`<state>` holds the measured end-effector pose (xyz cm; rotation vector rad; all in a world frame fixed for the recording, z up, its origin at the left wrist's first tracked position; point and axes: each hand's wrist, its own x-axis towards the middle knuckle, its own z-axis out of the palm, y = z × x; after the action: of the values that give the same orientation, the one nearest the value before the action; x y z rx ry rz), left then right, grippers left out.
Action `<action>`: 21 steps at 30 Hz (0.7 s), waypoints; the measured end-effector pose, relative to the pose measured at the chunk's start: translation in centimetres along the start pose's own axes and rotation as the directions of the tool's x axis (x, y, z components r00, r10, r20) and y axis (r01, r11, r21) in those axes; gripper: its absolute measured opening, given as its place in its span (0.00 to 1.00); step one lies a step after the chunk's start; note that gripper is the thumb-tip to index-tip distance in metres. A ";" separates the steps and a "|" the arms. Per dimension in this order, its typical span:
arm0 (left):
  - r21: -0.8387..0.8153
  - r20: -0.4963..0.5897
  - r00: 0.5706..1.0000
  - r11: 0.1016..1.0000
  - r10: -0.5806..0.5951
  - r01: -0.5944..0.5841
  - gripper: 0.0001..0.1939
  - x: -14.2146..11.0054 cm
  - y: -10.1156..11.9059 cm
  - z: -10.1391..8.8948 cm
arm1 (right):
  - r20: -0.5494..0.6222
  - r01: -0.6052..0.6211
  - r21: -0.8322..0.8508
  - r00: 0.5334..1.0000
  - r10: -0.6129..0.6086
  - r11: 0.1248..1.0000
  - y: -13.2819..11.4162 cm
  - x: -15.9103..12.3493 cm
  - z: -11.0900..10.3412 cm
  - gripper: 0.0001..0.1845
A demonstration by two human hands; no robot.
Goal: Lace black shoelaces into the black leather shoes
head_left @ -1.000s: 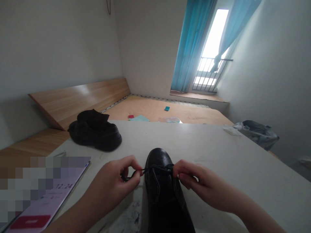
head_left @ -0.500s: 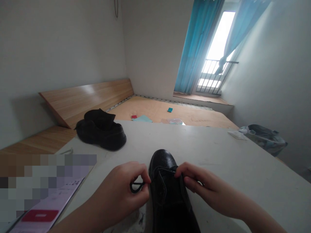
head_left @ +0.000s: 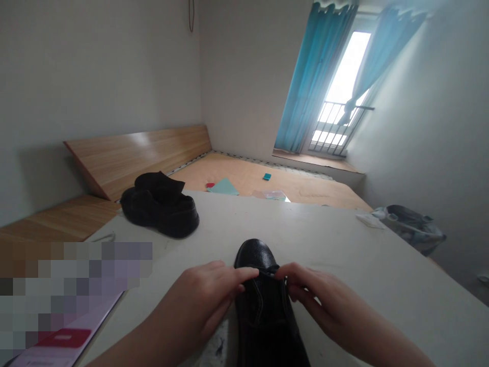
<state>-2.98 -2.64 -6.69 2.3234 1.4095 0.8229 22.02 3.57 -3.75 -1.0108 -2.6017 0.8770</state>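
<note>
A black leather lace-up shoe (head_left: 256, 252) stands on the white table, toe pointing away from me. My left hand (head_left: 214, 290) reaches over its left edge, index finger stretched onto the lace area and thumb apart below; no lace shows in it, and its other fingers are partly hidden. Across from it, my right hand (head_left: 317, 290) pinches the black shoelace (head_left: 270, 270) at the right eyelet edge near the toe, thumb lower against the shoe's side. A second black shoe (head_left: 160, 206), its tongue standing up, rests at the far left of the table.
The white table (head_left: 344, 250) borders a bed (head_left: 313, 186) with papers and small cards on it. A lined waste bin (head_left: 414, 227) is off the table's right side. At the lower left lies a pink-and-red printed sheet (head_left: 99, 311), partly pixelated.
My left hand has gone from a pinch with a black lace loop to an index finger extended over the shoe. My right hand stays at the right eyelet edge. The view shifted slightly.
</note>
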 end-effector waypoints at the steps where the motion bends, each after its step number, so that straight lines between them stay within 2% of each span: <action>1: 0.023 0.017 0.999 0.999 0.040 -0.041 0.19 0.0 0.0 0.0 | 0.004 0.005 -0.015 1.000 -0.005 1.000 -0.2 0.0 -0.1 0.11; 3: 0.044 0.027 0.997 0.997 0.069 -0.071 0.19 0.1 0.0 -0.1 | 0.011 -0.001 -0.042 1.000 0.001 0.999 -0.3 0.0 -0.3 0.11; 6: 0.007 0.018 1.000 1.000 0.007 -0.007 0.16 0.3 0.3 -0.2 | 0.014 -0.018 -0.028 1.000 0.019 0.999 -0.1 -0.1 -0.3 0.11; 11: -0.096 0.015 0.998 0.993 -0.063 0.065 0.15 0.4 1.5 -0.3 | 0.047 0.004 0.313 0.999 -0.020 0.950 1.0 -0.2 0.3 0.12; 13: -0.077 0.014 0.997 0.994 -0.070 0.071 0.16 0.3 2.3 -0.2 | 0.017 0.017 0.350 1.000 -0.025 0.937 1.0 -0.4 0.4 0.13; 17: 0.029 0.010 0.995 0.995 -0.101 0.100 0.15 0.5 4.3 -0.4 | -0.042 0.046 0.163 0.998 -0.040 0.986 -0.7 -1.3 0.3 0.12; 21: 0.282 0.063 0.968 0.935 -0.241 0.214 0.11 1.5 6.7 -0.9 | -0.137 0.009 0.024 0.991 -0.006 1.000 -2.7 -2.0 0.8 0.11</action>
<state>1.69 -4.50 -1.99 2.2926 1.8048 0.4658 21.69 0.24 -2.76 -1.0170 -2.4735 0.8053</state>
